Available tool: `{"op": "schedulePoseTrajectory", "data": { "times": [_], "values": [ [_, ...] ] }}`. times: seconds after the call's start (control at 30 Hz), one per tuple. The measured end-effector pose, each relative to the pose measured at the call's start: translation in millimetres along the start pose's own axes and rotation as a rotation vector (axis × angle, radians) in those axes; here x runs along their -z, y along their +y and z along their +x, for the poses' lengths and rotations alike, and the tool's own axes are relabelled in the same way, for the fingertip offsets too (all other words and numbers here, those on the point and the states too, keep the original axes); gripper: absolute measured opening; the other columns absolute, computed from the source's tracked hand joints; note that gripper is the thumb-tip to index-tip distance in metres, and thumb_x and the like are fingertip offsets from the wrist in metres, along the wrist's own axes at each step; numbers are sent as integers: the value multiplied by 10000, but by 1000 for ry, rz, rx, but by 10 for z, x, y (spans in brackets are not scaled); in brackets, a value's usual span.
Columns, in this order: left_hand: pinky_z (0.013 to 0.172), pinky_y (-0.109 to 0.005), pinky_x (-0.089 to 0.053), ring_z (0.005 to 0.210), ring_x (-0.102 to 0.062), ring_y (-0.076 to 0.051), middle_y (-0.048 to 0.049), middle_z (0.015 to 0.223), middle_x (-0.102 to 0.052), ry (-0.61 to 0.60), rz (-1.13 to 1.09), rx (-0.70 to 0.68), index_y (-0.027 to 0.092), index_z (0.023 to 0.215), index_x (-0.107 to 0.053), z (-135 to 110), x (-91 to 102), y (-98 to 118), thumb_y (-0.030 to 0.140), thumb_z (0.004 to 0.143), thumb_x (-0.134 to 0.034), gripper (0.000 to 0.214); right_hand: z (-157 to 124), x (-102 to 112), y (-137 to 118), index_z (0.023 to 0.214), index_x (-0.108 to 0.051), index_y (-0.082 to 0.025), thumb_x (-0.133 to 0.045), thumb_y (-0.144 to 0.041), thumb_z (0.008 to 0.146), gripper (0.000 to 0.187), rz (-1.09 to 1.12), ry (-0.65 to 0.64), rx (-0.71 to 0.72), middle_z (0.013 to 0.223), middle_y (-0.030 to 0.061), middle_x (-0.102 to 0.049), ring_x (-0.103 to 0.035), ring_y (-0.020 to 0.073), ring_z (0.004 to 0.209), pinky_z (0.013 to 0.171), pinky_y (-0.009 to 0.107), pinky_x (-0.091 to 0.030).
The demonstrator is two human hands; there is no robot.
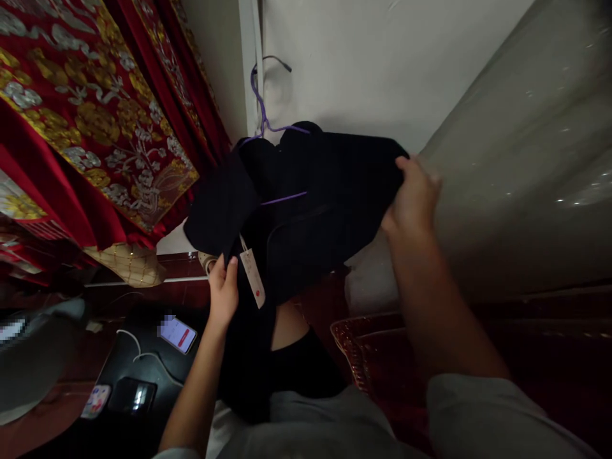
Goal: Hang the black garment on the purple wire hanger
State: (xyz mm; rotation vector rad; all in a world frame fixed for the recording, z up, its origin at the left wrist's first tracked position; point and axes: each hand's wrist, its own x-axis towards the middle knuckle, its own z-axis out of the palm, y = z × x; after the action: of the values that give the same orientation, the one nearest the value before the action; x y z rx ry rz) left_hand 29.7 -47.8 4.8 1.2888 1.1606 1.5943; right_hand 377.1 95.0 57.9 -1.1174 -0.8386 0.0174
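Observation:
A dark garment (310, 217) with a collar hangs on a purple hanger (264, 118) in front of me, its hook up by a white frame edge. My right hand (415, 194) grips the garment's far right end and holds it stretched outward. Lower down, my left hand (224, 287) pinches the garment's left front edge between thumb and fingers. A pale paper tag (253, 280) with a red dot dangles beside the left hand. Part of the hanger's purple bar shows through the garment's opening.
Red curtains (119, 121) with gold and silver embroidery hang on the left. On a black table (148, 319) lie a lit phone (178, 334), a dark phone (132, 396) and a white cable (152, 355). Carved red furniture (382, 344) stands at lower right.

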Motion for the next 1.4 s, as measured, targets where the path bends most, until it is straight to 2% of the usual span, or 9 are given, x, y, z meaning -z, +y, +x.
{"op": "schedulePoseTrajectory", "data": {
  "times": [0.1, 0.17, 0.37, 0.47, 0.57, 0.67, 0.8, 0.93, 1.4],
  "values": [
    [940, -281, -552, 1033, -713, -207, -75, 1093, -761, 51, -144, 74, 180, 1170, -735, -311, -34, 22, 527, 953, -688, 412, -430, 132, -344, 1208, -610, -193, -549, 55, 832, 454, 53, 165, 102, 1271, 94, -641, -631, 182, 1245, 997, 375, -474],
    [973, -278, -549, 1077, -712, -212, -65, 1095, -762, 74, -223, 94, 199, 1190, -744, -458, -100, 78, 523, 946, -712, 406, -946, 186, -636, 1118, -575, -207, -568, -75, 883, 270, 160, 109, 73, 1080, 54, -635, -662, 159, 985, 861, 345, -501],
    [749, -183, -549, 818, -690, -140, -37, 924, -739, 21, -198, 56, 199, 1144, -776, -668, -214, 305, 498, 949, -728, 360, -2390, 273, -927, 881, -541, -213, -798, -516, 768, 413, 197, -952, -571, 757, -22, -544, -533, 133, 676, 640, 270, -454],
    [768, -159, -532, 852, -674, -126, -32, 946, -733, 78, -166, 3, 206, 1116, -774, -651, -207, 322, 472, 946, -742, 317, -2429, 406, -814, 851, -595, -188, -721, -584, 841, 416, 159, -1312, -695, 766, 14, -625, -591, 149, 720, 709, 284, -476],
    [823, -161, -531, 919, -674, -127, -39, 1038, -735, 158, -178, -6, 210, 1134, -751, -600, -216, 277, 457, 946, -748, 310, -2247, 542, -773, 750, -630, -156, -544, -748, 902, 616, 32, -1446, -793, 660, 46, -628, -575, 140, 608, 621, 278, -434],
    [699, -154, -515, 758, -634, -105, -16, 881, -693, 134, -153, 20, 182, 1036, -731, -579, -263, 266, 462, 943, -748, 296, -2158, 586, -828, 794, -669, -142, -472, -817, 900, 711, 175, -1484, -846, 705, 69, -669, -585, 132, 593, 559, 259, -405],
    [571, -149, -470, 608, -548, -83, 18, 735, -602, 70, -98, 18, 180, 969, -697, -588, -355, 340, 475, 948, -732, 298, -2205, 541, -934, 779, -636, -174, -656, -661, 895, 501, 390, -1359, -803, 699, 17, -637, -582, 120, 627, 603, 248, -442],
    [555, -169, -502, 590, -573, -94, 11, 737, -612, 24, -121, 22, 189, 988, -690, -592, -431, 374, 481, 951, -724, 296, -2244, 516, -970, 766, -602, -195, -715, -609, 862, 440, 417, -1207, -871, 663, -8, -603, -561, 119, 598, 581, 252, -434],
    [570, -147, -479, 609, -566, -79, 17, 730, -618, 57, -91, -62, 180, 947, -707, -575, -457, 335, 435, 953, -741, 257, -2292, 517, -897, 783, -564, -193, -726, -590, 827, 431, 458, -1142, -971, 578, -34, -547, -498, 93, 491, 459, 210, -354]
  ]
}}
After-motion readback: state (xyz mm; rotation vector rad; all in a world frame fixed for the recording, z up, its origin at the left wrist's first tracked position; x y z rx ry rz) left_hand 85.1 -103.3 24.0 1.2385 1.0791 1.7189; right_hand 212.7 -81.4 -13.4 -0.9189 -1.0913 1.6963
